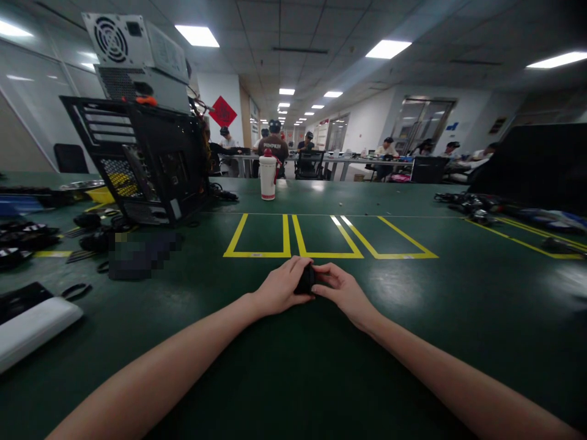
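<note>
My left hand [280, 286] and my right hand [342, 291] meet on the green table [293, 366], just in front of three yellow-taped boxes [328, 237]. Both hands are closed around a small black object [305, 280] held between them; most of it is hidden by the fingers and I cannot make out what it is. My forearms rest low over the table.
An open black computer case [147, 162] with a grey power supply [137, 58] on top stands at the left. Cables and black parts [27, 235] lie around it, with a white block [34, 330] nearer. A white bottle [268, 175] stands behind the boxes. Several people sit at far tables.
</note>
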Available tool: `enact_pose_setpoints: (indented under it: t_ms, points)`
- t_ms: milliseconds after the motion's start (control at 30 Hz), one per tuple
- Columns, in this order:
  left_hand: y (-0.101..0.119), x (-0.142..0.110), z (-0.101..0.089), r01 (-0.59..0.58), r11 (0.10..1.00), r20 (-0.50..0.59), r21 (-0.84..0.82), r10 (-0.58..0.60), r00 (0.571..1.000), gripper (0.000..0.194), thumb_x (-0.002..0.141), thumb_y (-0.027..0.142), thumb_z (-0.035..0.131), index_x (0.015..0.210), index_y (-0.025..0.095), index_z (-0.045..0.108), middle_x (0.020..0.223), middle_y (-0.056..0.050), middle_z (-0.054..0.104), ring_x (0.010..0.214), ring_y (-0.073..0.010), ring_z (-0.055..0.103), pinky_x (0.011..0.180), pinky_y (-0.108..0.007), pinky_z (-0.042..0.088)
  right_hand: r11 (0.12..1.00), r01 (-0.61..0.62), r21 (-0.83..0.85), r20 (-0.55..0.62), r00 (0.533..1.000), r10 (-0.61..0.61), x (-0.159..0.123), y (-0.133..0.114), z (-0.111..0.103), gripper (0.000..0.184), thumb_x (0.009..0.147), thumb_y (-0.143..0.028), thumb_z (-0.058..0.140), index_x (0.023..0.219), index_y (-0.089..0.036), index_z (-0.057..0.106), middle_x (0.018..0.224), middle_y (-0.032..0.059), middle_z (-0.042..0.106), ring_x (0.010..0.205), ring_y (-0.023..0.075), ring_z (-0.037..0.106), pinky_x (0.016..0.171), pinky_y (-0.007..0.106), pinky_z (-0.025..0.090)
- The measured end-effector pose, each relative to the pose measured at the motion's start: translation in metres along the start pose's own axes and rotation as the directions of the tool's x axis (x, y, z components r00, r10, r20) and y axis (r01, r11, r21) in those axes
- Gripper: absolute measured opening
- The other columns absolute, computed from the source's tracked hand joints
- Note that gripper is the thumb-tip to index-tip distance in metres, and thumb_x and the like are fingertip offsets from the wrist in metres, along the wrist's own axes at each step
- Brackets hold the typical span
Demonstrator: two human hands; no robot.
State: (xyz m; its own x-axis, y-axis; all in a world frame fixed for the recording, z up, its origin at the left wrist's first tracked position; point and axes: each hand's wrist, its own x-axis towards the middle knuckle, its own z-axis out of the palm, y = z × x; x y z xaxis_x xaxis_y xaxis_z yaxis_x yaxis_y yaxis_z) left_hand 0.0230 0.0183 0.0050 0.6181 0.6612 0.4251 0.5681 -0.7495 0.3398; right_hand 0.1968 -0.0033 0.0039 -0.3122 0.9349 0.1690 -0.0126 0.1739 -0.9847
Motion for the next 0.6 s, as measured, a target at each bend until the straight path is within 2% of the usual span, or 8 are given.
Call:
enact_pose_setpoints:
  t_ms: [133, 267, 367, 467, 600]
  points:
    - [0.0011, 0.0003, 0.0008, 0.026, 1.000, 0.011, 0.015, -0.026, 1.000, 0.061, 0.069, 0.032, 0.062, 0.118, 0.022, 0.028, 0.114, -0.007, 0.045, 0.103, -0.0234, 0.047, 0.085, -0.040, 0.042, 1.000, -0.001, 0.022, 0.008, 1.000, 0.001, -0.0010, -0.0008, 0.0008, 0.030, 0.066, -0.018, 0.063, 0.094, -0.021, 0.053, 0.100, 0.0020, 0.058, 0.101, 0.0175, 0.053, 0.091, 0.037, 0.039]
    - [0.0026, -0.0005, 0.0009, 0.013, 1.000, -0.003, 0.020, -0.013, 1.000, 0.063, 0.068, 0.032, 0.062, 0.119, 0.021, 0.027, 0.115, -0.007, 0.045, 0.105, -0.0232, 0.045, 0.086, -0.039, 0.041, 0.999, -0.006, 0.042, -0.041, 0.999, 0.008, 0.0003, 0.0004, 0.0012, 0.021, 0.070, -0.026, 0.060, 0.090, -0.020, 0.055, 0.094, 0.0021, 0.059, 0.094, 0.0164, 0.055, 0.087, 0.036, 0.041]
    - [0.0036, -0.0008, 0.0007, 0.011, 1.000, -0.006, 0.023, -0.011, 1.000, 0.062, 0.069, 0.033, 0.061, 0.119, 0.021, 0.027, 0.114, -0.007, 0.045, 0.105, -0.0224, 0.045, 0.086, -0.039, 0.041, 1.000, -0.021, 0.010, -0.065, 0.998, 0.022, 0.0021, 0.0014, 0.0002, 0.025, 0.069, -0.027, 0.060, 0.093, -0.020, 0.055, 0.098, 0.0027, 0.058, 0.095, 0.0166, 0.054, 0.087, 0.035, 0.041]
    - [0.0041, -0.0005, 0.0009, 0.006, 1.000, -0.007, 0.031, -0.006, 1.000, 0.061, 0.070, 0.032, 0.061, 0.119, 0.021, 0.026, 0.113, -0.007, 0.045, 0.103, -0.0217, 0.046, 0.085, -0.038, 0.042, 0.999, -0.048, -0.023, -0.030, 0.998, 0.047, 0.0024, 0.0009, -0.0014, 0.026, 0.071, -0.028, 0.059, 0.095, -0.019, 0.055, 0.098, 0.0036, 0.058, 0.096, 0.0170, 0.054, 0.089, 0.036, 0.040]
    - [0.0049, -0.0001, 0.0017, 0.028, 0.997, -0.013, 0.078, -0.027, 1.000, 0.059, 0.069, 0.031, 0.061, 0.117, 0.021, 0.028, 0.109, -0.006, 0.046, 0.099, -0.0225, 0.046, 0.082, -0.038, 0.042, 1.000, -0.009, 0.002, 0.039, 0.999, 0.009, -0.0006, -0.0017, -0.0020, 0.027, 0.068, -0.022, 0.061, 0.094, -0.021, 0.054, 0.099, 0.0018, 0.057, 0.096, 0.0170, 0.054, 0.088, 0.037, 0.042]
